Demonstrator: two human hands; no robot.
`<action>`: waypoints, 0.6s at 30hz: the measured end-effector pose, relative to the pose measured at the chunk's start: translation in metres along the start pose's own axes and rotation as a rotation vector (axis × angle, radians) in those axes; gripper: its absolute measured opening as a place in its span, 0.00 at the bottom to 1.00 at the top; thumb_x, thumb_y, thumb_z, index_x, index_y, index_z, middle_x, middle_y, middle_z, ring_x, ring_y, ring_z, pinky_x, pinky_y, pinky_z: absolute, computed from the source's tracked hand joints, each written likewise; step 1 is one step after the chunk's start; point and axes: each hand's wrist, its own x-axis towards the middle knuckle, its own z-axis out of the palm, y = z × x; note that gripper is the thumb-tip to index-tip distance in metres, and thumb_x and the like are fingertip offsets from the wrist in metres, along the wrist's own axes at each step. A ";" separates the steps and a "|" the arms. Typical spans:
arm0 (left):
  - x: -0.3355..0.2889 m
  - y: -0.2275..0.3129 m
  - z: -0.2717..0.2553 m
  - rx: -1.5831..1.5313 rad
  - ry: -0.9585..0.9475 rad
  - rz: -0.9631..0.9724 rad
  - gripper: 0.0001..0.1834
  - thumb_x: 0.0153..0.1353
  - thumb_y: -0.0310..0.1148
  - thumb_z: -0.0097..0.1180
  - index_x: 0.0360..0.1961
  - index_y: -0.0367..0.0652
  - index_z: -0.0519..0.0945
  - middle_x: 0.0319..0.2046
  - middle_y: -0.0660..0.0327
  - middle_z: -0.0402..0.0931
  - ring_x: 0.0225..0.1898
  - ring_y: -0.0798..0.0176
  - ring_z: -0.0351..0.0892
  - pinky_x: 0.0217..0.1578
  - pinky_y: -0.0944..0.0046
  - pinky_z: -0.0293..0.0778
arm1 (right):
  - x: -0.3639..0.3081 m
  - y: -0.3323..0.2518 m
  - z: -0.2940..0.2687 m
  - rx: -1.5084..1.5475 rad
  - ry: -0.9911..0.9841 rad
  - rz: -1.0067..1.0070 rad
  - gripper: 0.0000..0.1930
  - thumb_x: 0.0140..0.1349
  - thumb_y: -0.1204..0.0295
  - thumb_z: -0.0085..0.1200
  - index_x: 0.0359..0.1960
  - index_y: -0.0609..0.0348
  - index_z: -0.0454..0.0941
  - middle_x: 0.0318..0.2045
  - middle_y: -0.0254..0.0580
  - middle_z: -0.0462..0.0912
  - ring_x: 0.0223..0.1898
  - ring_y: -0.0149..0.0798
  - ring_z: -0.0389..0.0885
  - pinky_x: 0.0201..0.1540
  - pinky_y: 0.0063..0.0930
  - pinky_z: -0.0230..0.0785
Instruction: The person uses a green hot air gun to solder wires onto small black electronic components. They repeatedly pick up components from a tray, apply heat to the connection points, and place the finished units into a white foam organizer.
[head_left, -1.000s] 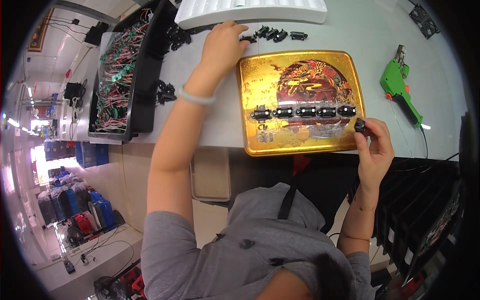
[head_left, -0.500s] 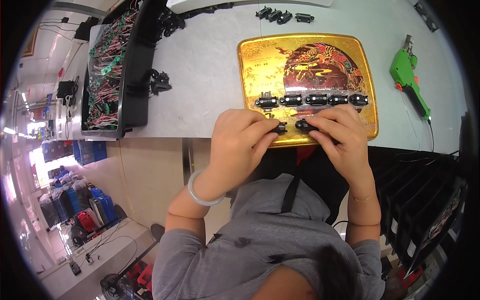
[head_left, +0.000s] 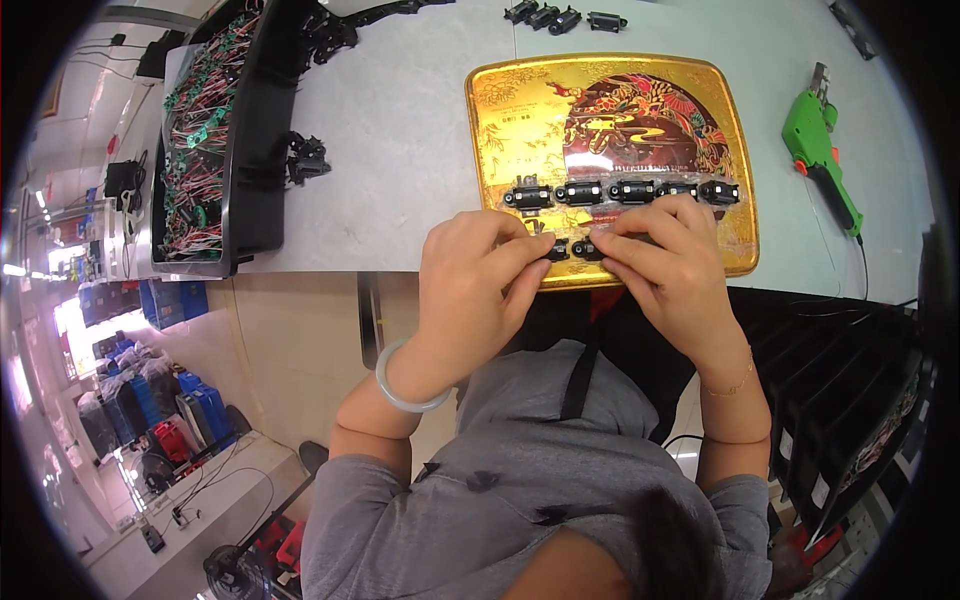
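My left hand [head_left: 480, 262] pinches a small black plastic part [head_left: 559, 250] at the near edge of a gold tin lid [head_left: 510, 110]. Thumb and forefinger of my right hand [head_left: 672, 268] are closed on a second small black part [head_left: 586, 250], close beside the first. Fingers cover much of both parts. Beyond my hands, a row of several similar black parts [head_left: 579, 193] lies across the lid on a clear strip. The lid bears a dark red round picture [head_left: 640, 125] on its far half.
A green glue gun [head_left: 815, 140] with a cord lies at the right. On the left stands a black bin [head_left: 240, 190] of green circuit boards with red and white wires. More black parts [head_left: 308, 158] lie beside it, and several others [head_left: 565, 20] at the back.
My right hand has moved left, bringing its black part close to the one in my left hand. The left hand has barely moved.
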 end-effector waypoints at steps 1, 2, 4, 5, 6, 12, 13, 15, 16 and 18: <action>-0.001 0.001 0.000 0.009 -0.011 -0.006 0.11 0.37 0.25 0.61 0.28 0.43 0.79 0.27 0.63 0.70 0.30 0.61 0.69 0.33 0.64 0.61 | 0.001 -0.002 -0.002 -0.030 -0.012 -0.016 0.11 0.41 0.74 0.56 0.31 0.55 0.77 0.30 0.32 0.74 0.35 0.36 0.69 0.38 0.31 0.57; -0.001 0.001 -0.002 0.021 -0.020 -0.006 0.12 0.37 0.25 0.61 0.28 0.43 0.79 0.28 0.62 0.70 0.31 0.61 0.69 0.34 0.64 0.61 | 0.002 -0.005 -0.005 -0.033 -0.037 0.001 0.12 0.41 0.74 0.56 0.32 0.55 0.77 0.31 0.33 0.74 0.35 0.36 0.69 0.38 0.31 0.58; 0.000 0.002 -0.006 0.045 -0.038 -0.009 0.13 0.38 0.26 0.60 0.30 0.43 0.78 0.30 0.60 0.69 0.33 0.59 0.68 0.35 0.63 0.61 | 0.005 -0.012 -0.011 -0.036 -0.089 0.038 0.13 0.41 0.74 0.56 0.33 0.55 0.76 0.32 0.34 0.73 0.36 0.37 0.69 0.39 0.33 0.58; 0.004 0.000 -0.011 0.015 -0.062 0.010 0.13 0.39 0.27 0.60 0.31 0.43 0.78 0.30 0.59 0.68 0.34 0.58 0.67 0.36 0.62 0.60 | 0.010 -0.011 -0.016 -0.029 -0.040 0.033 0.13 0.41 0.74 0.56 0.33 0.55 0.76 0.32 0.35 0.73 0.37 0.38 0.68 0.40 0.33 0.58; 0.010 -0.004 -0.016 -0.015 -0.087 0.027 0.13 0.40 0.28 0.59 0.32 0.43 0.77 0.31 0.59 0.67 0.35 0.58 0.66 0.36 0.60 0.59 | 0.017 -0.007 -0.020 -0.022 0.009 0.028 0.13 0.41 0.74 0.55 0.33 0.56 0.75 0.33 0.36 0.72 0.38 0.38 0.68 0.41 0.34 0.58; 0.130 -0.048 -0.008 0.134 0.144 0.426 0.09 0.46 0.27 0.55 0.31 0.40 0.77 0.25 0.58 0.73 0.31 0.56 0.72 0.34 0.63 0.67 | 0.117 0.068 -0.025 -0.232 0.137 -0.048 0.13 0.43 0.77 0.54 0.34 0.61 0.74 0.33 0.48 0.74 0.40 0.47 0.71 0.44 0.33 0.63; 0.151 -0.050 0.003 0.179 0.106 0.346 0.08 0.47 0.28 0.55 0.29 0.38 0.76 0.26 0.58 0.74 0.31 0.57 0.73 0.33 0.63 0.68 | 0.137 0.073 -0.020 -0.232 0.113 -0.006 0.09 0.43 0.77 0.53 0.29 0.65 0.74 0.31 0.50 0.74 0.38 0.49 0.71 0.45 0.35 0.62; 0.191 -0.055 0.032 0.236 0.092 0.274 0.07 0.48 0.29 0.50 0.25 0.38 0.77 0.26 0.51 0.74 0.31 0.49 0.73 0.34 0.56 0.68 | 0.156 0.114 0.009 -0.411 0.054 0.027 0.14 0.46 0.77 0.53 0.38 0.58 0.75 0.34 0.47 0.75 0.38 0.45 0.73 0.41 0.31 0.65; 0.202 -0.061 0.043 0.305 0.037 0.213 0.09 0.48 0.32 0.49 0.24 0.36 0.77 0.25 0.46 0.73 0.30 0.46 0.73 0.33 0.53 0.69 | 0.159 0.118 0.015 -0.395 0.004 0.071 0.14 0.46 0.77 0.52 0.38 0.58 0.75 0.33 0.48 0.75 0.37 0.45 0.73 0.41 0.31 0.66; 0.210 -0.063 0.058 0.465 0.070 0.196 0.08 0.48 0.28 0.46 0.23 0.37 0.77 0.26 0.48 0.73 0.31 0.50 0.74 0.33 0.55 0.70 | 0.155 0.119 0.013 -0.379 -0.097 0.174 0.13 0.47 0.77 0.52 0.37 0.58 0.75 0.33 0.48 0.76 0.34 0.44 0.75 0.39 0.30 0.67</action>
